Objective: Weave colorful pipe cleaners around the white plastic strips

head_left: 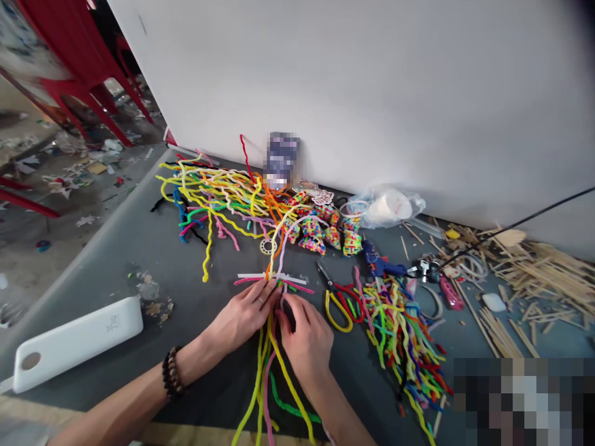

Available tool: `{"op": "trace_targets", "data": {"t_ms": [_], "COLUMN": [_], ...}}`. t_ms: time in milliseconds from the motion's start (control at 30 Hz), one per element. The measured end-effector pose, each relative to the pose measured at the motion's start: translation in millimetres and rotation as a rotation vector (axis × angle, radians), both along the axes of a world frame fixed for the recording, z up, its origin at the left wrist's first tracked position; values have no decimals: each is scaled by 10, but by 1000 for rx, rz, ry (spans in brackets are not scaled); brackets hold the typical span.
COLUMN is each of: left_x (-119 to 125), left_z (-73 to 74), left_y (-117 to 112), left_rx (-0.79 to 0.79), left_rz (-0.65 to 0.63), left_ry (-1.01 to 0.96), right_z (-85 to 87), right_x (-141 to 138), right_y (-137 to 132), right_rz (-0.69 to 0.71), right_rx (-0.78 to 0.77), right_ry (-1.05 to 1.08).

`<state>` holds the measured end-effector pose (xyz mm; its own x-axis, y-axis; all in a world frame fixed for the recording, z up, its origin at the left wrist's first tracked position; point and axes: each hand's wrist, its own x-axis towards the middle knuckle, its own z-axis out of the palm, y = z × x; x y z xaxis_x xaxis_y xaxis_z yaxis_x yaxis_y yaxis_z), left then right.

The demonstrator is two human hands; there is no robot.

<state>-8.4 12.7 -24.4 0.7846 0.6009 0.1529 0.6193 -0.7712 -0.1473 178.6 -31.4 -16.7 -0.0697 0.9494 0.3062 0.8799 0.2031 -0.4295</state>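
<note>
My left hand (244, 314) and my right hand (305, 336) meet over a bundle of coloured pipe cleaners (269, 371) lying on the grey table (139, 260). Both hands pinch the bundle where several short pink, white and green pieces (272, 280) cross it. Yellow, pink and green strands trail from under my hands toward the near edge. Two longer strands, one yellow and one lilac, arch away from the pinch toward the back. My left wrist wears a dark bead bracelet (171, 371).
A tangled pile of pipe cleaners (209, 192) lies at the back left, a second pile (404, 328) at the right. Yellow-handled scissors (335, 296), a blue glue gun (379, 263), bead items (320, 232), wooden sticks (543, 272) and a white power bank (77, 341) surround my hands.
</note>
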Motion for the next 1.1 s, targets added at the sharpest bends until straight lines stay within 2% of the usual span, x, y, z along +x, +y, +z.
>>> {"op": "trace_targets", "data": {"t_ms": [167, 367, 467, 567, 633, 733, 800, 867, 967, 1000, 1100], "left_x": [61, 50, 50, 60, 64, 60, 55, 54, 73, 85, 121], "left_z": [-30, -16, -8, -7, -9, -18, -23, -22, -12, -8, -8], "left_y": [-77, -77, -76, -88, -100, -112, -112, -111, -117, -122, -146], "left_rx": [69, 76, 69, 50, 34, 9, -11, -19, -3, 6, 43], "left_rz": [36, 12, 5, 11, 12, 27, 36, 31, 25, 24, 45], "left_ry": [20, 39, 47, 58, 63, 50, 50, 59, 67, 63, 37], "right_z": [-37, -2, 35, 33, 24, 62, 150, 272, 412, 423, 347], "right_x": [-15, 14, 36, 0, -48, -91, -67, 4, 146, 182, 196], "right_y": [-4, 45, 45, -57, -160, -266, -258, -171, 96, 211, 566], "right_rz": [-14, 159, 194, 159, 157, 214, 264, 317, 384, 368, 146], "right_rx": [-58, -49, -68, -87, -86, -78, -126, -243, -397, -403, -279], "right_ry": [-120, -263, -203, -121, -138, -232, -260, -241, -123, -46, 163]}}
